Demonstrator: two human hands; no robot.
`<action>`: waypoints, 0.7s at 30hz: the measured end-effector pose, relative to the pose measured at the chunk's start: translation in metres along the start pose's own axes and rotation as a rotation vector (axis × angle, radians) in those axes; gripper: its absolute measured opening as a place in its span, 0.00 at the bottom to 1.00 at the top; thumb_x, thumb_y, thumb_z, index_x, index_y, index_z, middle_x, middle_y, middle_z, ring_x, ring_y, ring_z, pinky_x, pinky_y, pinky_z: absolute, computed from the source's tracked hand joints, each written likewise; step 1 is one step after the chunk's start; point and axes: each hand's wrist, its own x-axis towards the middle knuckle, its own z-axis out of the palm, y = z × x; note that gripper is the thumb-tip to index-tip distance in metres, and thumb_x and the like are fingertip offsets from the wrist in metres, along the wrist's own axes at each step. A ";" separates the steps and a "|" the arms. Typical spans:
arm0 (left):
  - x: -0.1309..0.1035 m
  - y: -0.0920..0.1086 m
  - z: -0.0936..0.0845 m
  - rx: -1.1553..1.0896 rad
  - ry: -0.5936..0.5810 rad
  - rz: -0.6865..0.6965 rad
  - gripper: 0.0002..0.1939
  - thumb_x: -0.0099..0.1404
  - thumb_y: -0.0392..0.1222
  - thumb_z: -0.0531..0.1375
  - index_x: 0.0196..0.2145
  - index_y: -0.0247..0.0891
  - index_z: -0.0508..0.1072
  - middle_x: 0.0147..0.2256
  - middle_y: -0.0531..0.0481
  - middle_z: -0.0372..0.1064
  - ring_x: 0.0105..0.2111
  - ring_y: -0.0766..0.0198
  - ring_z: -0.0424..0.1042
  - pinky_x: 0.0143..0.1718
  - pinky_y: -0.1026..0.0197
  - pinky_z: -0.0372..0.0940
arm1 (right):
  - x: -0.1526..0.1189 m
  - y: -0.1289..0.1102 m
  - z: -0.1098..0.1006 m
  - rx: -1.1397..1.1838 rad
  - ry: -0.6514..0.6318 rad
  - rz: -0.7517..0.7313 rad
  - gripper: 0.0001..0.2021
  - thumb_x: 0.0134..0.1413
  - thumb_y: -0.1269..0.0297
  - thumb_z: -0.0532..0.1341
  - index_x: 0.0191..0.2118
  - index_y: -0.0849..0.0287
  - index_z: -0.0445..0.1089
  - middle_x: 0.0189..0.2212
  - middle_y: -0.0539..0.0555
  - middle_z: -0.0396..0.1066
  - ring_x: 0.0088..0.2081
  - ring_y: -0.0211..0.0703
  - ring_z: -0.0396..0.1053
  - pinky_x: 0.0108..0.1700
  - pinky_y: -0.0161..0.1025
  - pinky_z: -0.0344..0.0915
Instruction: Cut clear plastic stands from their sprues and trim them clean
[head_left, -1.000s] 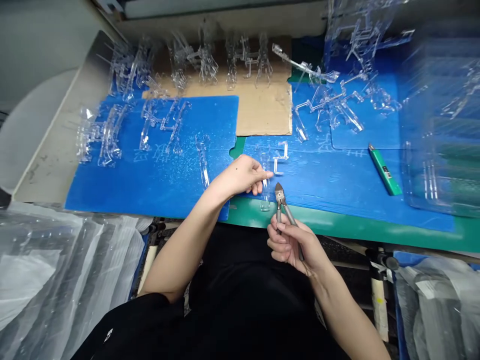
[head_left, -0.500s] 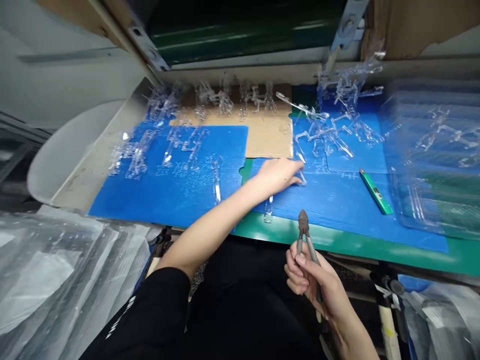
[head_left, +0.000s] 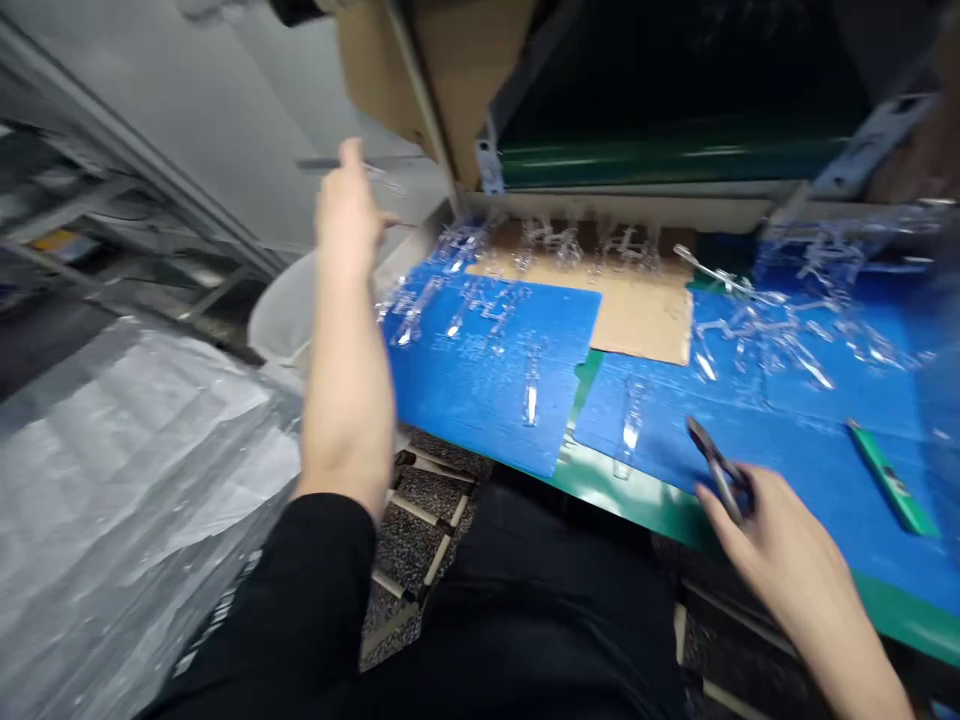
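My left hand (head_left: 349, 205) is raised at the left, over the rim of a white round bin (head_left: 281, 310). Its fingers are smeared by motion. A faint clear plastic piece (head_left: 386, 180) shows just beside them; I cannot tell whether it is gripped. My right hand (head_left: 780, 545) is closed round a pair of cutting pliers (head_left: 720, 468), jaws pointing up and left over the front of the table. Two slim clear plastic parts lie apart from the others: one part (head_left: 531, 385) on blue sheet, another part (head_left: 628, 430) near the table's front edge.
Clear plastic frames (head_left: 780, 335) lie heaped at right, with more frames (head_left: 420, 305) in rows at left. A green box cutter (head_left: 892, 480) rests on the blue sheet (head_left: 675, 410). Cardboard (head_left: 637, 325) lies mid-table. Plastic-wrapped stacks (head_left: 127, 450) stand at lower left.
My left hand has swung from the middle of the table up and left to the bin. The pliers, still in my right hand, have tilted left. The view has turned left.
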 end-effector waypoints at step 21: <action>-0.215 0.164 0.158 -0.349 -0.740 0.246 0.20 0.77 0.60 0.59 0.37 0.42 0.78 0.42 0.37 0.81 0.46 0.40 0.80 0.49 0.45 0.71 | 0.065 0.061 -0.022 -0.395 0.341 0.447 0.18 0.73 0.70 0.52 0.58 0.76 0.69 0.58 0.87 0.68 0.61 0.78 0.65 0.54 0.69 0.66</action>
